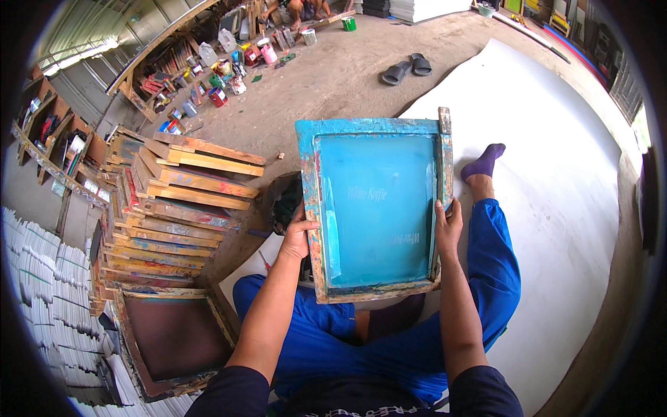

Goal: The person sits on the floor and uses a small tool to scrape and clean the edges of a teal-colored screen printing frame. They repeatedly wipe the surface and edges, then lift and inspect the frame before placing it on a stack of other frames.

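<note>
Between my hands I hold up a screen printing frame [379, 240], a wooden rectangle with blue mesh and faint lettering on it. Blue and brown paint stains cover its wood. My left hand [299, 235] grips the left side rail, with the thumb lying on the front. On the opposite rail my right hand [449, 226] is closed, its thumb on the front edge and its fingers behind. Most fingers of both hands are hidden by the frame. Below it are my crossed legs in blue trousers [497, 257].
Stacked wooden screen frames [167, 229] stand to my left, and a frame with dark mesh [177, 337] leans nearby. Piles of white paper [48, 278] fill the far left. A large white sheet [556, 208] lies under me. Black sandals [406, 69] and paint cans [219, 96] are farther off.
</note>
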The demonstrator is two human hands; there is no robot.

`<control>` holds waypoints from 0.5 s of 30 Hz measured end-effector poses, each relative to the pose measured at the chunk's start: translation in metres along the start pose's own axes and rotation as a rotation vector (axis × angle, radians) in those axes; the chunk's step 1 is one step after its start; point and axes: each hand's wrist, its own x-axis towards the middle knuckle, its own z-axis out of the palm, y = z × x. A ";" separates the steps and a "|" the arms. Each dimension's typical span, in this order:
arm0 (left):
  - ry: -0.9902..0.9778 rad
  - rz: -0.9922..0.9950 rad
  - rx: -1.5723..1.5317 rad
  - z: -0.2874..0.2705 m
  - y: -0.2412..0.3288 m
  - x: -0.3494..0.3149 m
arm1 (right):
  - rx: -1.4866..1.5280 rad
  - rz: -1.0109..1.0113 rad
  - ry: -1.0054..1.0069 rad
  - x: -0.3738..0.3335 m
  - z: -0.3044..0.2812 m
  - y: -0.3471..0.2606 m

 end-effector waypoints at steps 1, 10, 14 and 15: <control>-0.002 0.000 -0.001 0.000 0.000 0.000 | -0.032 0.019 -0.014 0.000 -0.001 0.000; -0.004 -0.002 -0.018 -0.004 -0.005 0.003 | -0.048 -0.014 0.013 0.001 0.002 0.005; 0.001 0.019 -0.058 -0.008 -0.007 0.005 | -0.027 0.021 -0.012 0.003 0.001 0.007; 0.010 0.003 -0.062 -0.008 -0.008 0.006 | -0.052 0.028 -0.009 0.003 0.002 0.008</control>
